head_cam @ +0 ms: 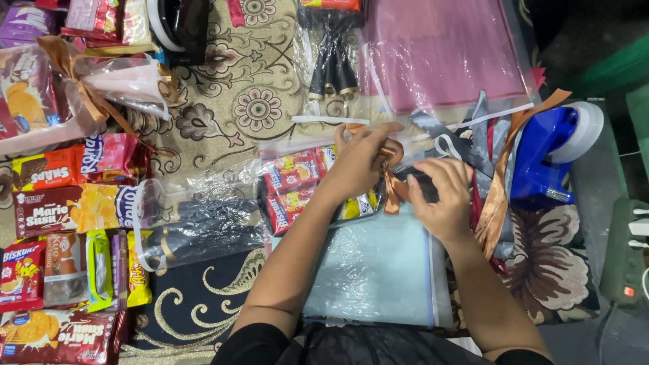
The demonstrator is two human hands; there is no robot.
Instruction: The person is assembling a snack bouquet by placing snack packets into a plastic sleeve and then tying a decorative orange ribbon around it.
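— Where's your shiny bronze satin ribbon (pixel 391 177)?

— Mid-mat, at the neck of the clear plastic snack-filled bag (pixel 297 186). Your left hand (pixel 358 162) and right hand (pixel 443 196) both pinch it.

— Room?

— Tight: blue tape dispenser (pixel 541 159) near your right; pale blue plastic-sleeved sheet (pixel 375 267) lies nearest you.

Snack packets (pixel 61 223) lie left of bag (pixel 297 189); tape dispenser (pixel 541 162) right.

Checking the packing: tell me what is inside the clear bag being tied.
Inside the clear bag, red snack packets and a yellow packet show. The left hand and bronze ribbon cover the bag's neck, hiding anything else.
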